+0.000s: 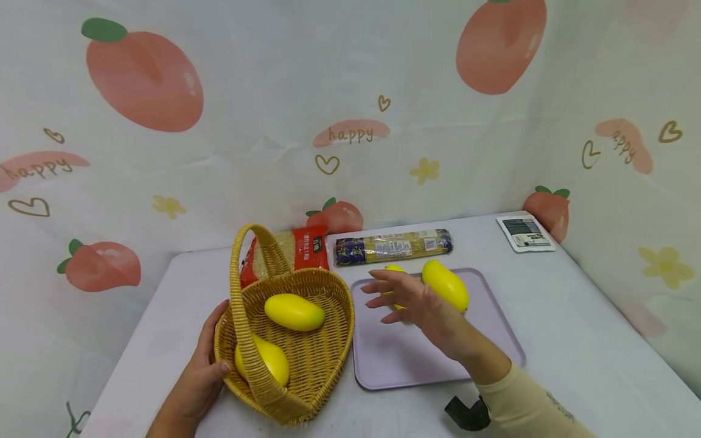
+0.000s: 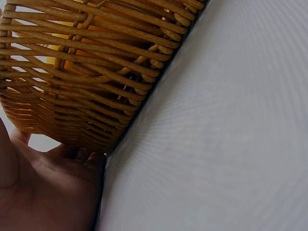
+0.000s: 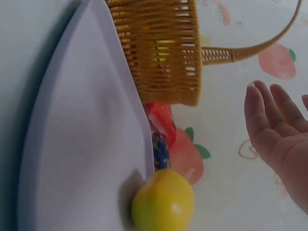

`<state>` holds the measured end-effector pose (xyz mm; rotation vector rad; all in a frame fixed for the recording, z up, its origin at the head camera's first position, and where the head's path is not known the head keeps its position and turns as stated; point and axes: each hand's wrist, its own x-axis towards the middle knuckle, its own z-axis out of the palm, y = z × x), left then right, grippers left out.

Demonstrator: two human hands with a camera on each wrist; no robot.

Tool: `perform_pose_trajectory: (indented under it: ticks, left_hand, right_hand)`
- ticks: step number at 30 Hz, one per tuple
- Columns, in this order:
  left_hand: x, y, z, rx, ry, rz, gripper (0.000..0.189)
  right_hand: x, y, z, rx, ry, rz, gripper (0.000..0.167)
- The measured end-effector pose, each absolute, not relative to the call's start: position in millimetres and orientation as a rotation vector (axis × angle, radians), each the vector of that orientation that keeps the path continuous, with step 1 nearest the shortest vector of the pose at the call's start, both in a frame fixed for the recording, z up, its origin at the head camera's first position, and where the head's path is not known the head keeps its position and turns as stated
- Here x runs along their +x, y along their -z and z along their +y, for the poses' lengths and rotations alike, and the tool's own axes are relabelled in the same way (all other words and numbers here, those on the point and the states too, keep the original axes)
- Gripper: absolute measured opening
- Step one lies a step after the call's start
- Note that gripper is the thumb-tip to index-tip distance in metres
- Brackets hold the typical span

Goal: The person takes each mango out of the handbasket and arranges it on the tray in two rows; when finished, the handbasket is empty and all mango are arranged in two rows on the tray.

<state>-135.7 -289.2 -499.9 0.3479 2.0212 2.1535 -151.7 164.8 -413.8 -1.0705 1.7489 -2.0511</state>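
Observation:
A heart-shaped wicker basket [image 1: 335, 365] with a tall handle stands on the table, holding a mango [image 1: 294, 312] near its middle and another mango [image 1: 271, 360] at the near left, partly behind the handle. My left hand [image 1: 196, 377] grips the basket's left side, thumb at the rim and fingers along the outer wall. Over the lilac tray [image 1: 405, 368] my right hand [image 1: 424, 304] hovers with fingers spread and nothing in it. A mango [image 1: 446, 285] lies at the tray's far side, and beside it a second mango [image 1: 395, 268] is mostly hidden behind the right hand.
Behind the basket lies a red bag [image 1: 311, 248] of grain-like food. A long noodle-like packet [image 1: 391, 246] lies behind the tray, and a white pouch [image 1: 526, 233] at the back right. A black object [image 1: 465, 415] shows beside the right sleeve. Printed cloth walls enclose the table.

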Motion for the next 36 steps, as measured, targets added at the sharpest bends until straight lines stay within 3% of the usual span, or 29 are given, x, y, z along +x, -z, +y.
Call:
perform_pose_trajectory:
  ticks: [21,27,36]
  left_hand:
    - [-142,509,-293,0.397,-2.167,1.998,0.101]
    - [-140,506,-291,0.39,-2.168,2.009,0.101]
    - [-139,506,-293,0.38,-2.171,2.011,0.101]
  right_hand:
    - [-174,407,93,-0.976,2.01,1.729,0.085]
    - [-186,407,75,-0.878,1.951,1.769,0.077]
    - [-205,417,50,-0.813,1.844,1.897,0.079]
